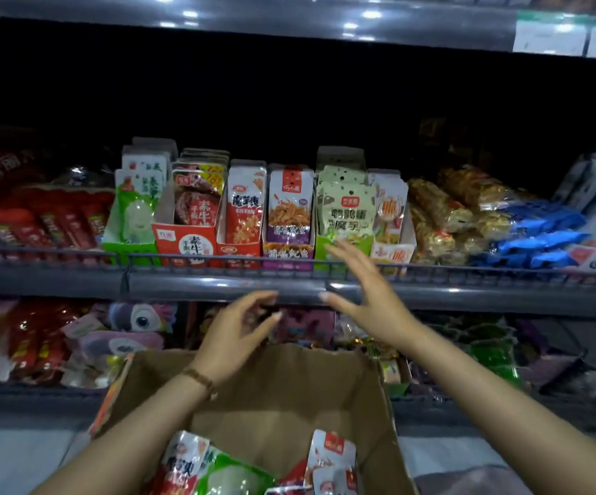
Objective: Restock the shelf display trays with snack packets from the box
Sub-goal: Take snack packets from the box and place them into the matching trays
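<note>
1. The grey metal shelf (75,280) spans the view. A thin wire rail runs along its front edge, above a glossy rounded strip.
2. The brown cardboard box (289,380) sits low in the middle with its top open. Its walls are matte and creased, and both bare forearms reach over it.
3. A row of cardboard display trays (186,244) stands side by side on the shelf behind the rail. Each holds flat, shiny packets standing upright.
4. The right hand (368,291) is raised to the rail, palm forward, with its fingers straight and spread wide. It holds nothing. Its fingertips lie in front of the pale green tray (319,244), but whether they touch it cannot be told.
5. The left hand (232,334) hovers lower, just under the shelf edge. Its fingers are loosely curled towards the thumb, and they hold nothing.
6. The snack packets (186,459) lie loose in the bottom of the box. They are glossy foil pouches, red-and-white and green.
7. A beaded bracelet (200,380) circles the left wrist.
</note>
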`<control>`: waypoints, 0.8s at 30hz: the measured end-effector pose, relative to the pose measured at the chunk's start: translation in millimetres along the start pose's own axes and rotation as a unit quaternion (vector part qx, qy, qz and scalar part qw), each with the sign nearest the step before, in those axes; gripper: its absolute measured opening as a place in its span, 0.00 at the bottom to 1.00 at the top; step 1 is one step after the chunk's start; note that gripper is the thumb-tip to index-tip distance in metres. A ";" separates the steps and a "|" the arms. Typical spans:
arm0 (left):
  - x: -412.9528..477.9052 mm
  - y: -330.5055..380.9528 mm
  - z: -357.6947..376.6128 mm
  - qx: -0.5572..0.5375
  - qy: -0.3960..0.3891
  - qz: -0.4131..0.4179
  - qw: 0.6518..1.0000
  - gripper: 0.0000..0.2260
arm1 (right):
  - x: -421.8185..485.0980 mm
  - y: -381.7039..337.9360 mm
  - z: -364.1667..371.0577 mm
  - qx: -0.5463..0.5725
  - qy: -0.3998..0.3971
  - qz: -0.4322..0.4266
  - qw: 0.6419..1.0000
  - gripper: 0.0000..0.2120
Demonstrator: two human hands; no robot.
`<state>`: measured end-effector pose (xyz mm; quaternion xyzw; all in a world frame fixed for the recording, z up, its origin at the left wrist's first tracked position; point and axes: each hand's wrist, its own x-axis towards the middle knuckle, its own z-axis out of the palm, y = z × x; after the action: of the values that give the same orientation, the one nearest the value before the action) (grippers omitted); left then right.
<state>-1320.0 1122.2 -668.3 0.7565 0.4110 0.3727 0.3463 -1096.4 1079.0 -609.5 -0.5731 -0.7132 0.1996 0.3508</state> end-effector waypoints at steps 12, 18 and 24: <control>-153.3 -133.7 15.6 0.233 -0.253 -0.172 0.923 0.23 | -109.4 51.0 181.6 0.045 -0.378 0.271 0.884 0.17; -161.4 -137.7 20.1 0.235 -0.275 -0.181 0.915 0.23 | -122.2 70.5 214.9 -0.004 -0.346 0.300 0.889 0.06; -153.4 -123.3 20.1 0.116 -0.236 -0.214 0.941 0.22 | -109.9 62.4 198.2 0.082 -0.283 0.305 0.905 0.09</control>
<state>-1406.8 1034.9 -823.2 0.7519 0.5101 0.0497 0.4147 -1187.9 1013.5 -815.8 -0.6513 -0.5540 0.5085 0.1014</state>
